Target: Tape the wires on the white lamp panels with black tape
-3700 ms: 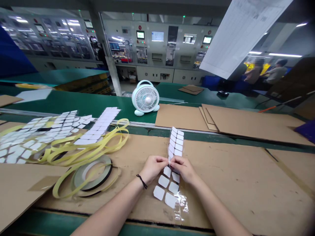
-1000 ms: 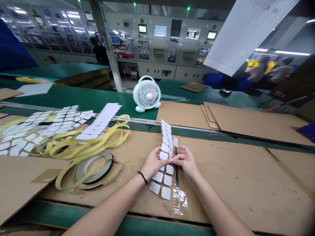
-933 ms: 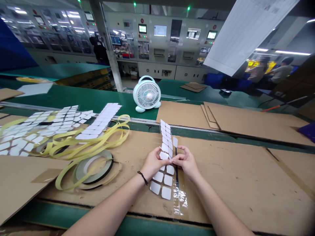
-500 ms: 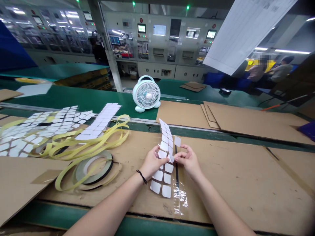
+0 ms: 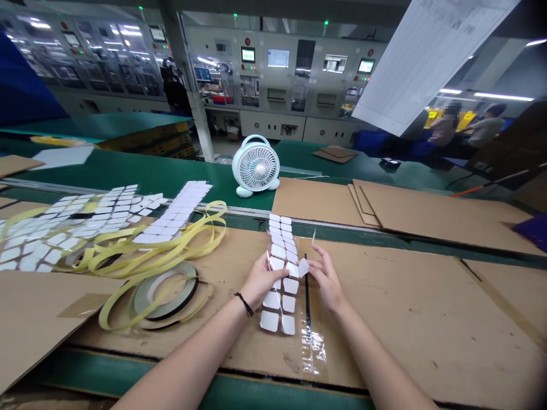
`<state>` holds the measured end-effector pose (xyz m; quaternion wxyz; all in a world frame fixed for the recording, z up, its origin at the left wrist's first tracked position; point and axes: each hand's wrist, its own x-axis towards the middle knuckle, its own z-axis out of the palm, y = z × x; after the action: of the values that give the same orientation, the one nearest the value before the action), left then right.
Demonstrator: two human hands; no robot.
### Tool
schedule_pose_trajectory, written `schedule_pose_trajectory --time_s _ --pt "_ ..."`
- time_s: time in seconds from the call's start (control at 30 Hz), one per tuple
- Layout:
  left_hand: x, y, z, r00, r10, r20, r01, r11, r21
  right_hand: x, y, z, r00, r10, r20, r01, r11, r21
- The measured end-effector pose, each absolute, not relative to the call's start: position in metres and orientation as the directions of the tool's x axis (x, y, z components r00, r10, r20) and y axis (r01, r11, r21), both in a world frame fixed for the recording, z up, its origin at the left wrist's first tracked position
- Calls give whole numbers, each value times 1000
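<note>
My left hand [image 5: 260, 279] grips a clear strip of white rounded-square stickers [image 5: 270, 321] by its left edge, thumb on top and the other fingers partly hidden behind. The strip stands lengthwise away from me over the cardboard. My right hand [image 5: 327, 279] is at the strip's right side, thumb and fingers pinching a single white sticker [image 5: 303, 267] that stands at an angle beside the strip; whether its edge still touches the strip I cannot tell. Another white sticker [image 5: 314, 237], seen almost edge-on, sticks up from a fingertip of the same hand.
To the left lie more sticker sheets [image 5: 173, 213], loops of yellow tape [image 5: 200, 242] and a tape roll [image 5: 164, 310]. A light-blue fan [image 5: 257, 168] stands behind. Cardboard sheets [image 5: 427, 210] lie at the back right. A paper sheet [image 5: 427, 68] hangs upper right.
My right hand has drawn the pinched sticker slightly to the right and up. The sticker on the fingertip has turned from face-on to edge-on, and the strip has turned, its far end shifting left.
</note>
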<state>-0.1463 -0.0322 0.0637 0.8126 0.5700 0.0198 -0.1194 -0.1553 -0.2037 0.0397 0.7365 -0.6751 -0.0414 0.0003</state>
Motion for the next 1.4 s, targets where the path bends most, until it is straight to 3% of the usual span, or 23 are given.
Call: schedule_pose_trajectory --time_s 0.17,0.27,0.37,0.47,0.5,0.57,0.67,0.77,0.9,1.0,1.1,1.2,1.27,1.4 --pt "-145 -34 56 961 -147 -235 275 375 886 -158 -197 39 977 8 212 208 -236 -949" --pt "-139 -31 48 964 -105 -245 266 341 902 -161 -193 43 978 0 210 200 -299 -933" --pt "-133 -21 44 982 -31 -188 191 139 972 -160 -194 44 977 -52 207 191 -214 -958" --pt "-138 -6 45 998 -44 38 -49 -267 963 -156 -199 40 977 -132 169 164 -53 -985" --pt "-143 0 47 991 -82 102 -128 -436 891 -154 -201 39 979 -144 142 145 9 -989" --pt "-157 10 49 976 -178 124 -216 -738 639 -152 -205 37 985 -147 88 106 118 -987" --pt "-178 28 50 967 -252 46 -255 -927 277 -150 -207 35 987 -153 50 84 226 -970" --pt "-191 54 47 972 -230 43 -233 -966 114 -148 -206 34 986 -165 18 69 313 -947" --pt "-193 90 52 976 -213 51 -215 -976 44 -145 -207 34 985 -167 -48 22 392 -920" --pt "-185 87 72 950 -264 166 -289 -945 152 -145 -207 36 983 -172 -62 14 413 -910" --pt "-170 48 96 919 -295 260 -387 -795 466 -145 -206 37 988 -153 -19 45 406 -913" --pt "-149 -1 105 940 -282 193 -325 -566 758 -145 -205 38 990 -138 20 73 385 -920" --pt "-136 -24 99 961 -240 139 -239 -462 854 -144 -206 36 990 -135 37 85 373 -924" --pt "-121 -40 79 967 -233 106 -179 -321 930 -142 -208 30 990 -121 68 107 361 -926"
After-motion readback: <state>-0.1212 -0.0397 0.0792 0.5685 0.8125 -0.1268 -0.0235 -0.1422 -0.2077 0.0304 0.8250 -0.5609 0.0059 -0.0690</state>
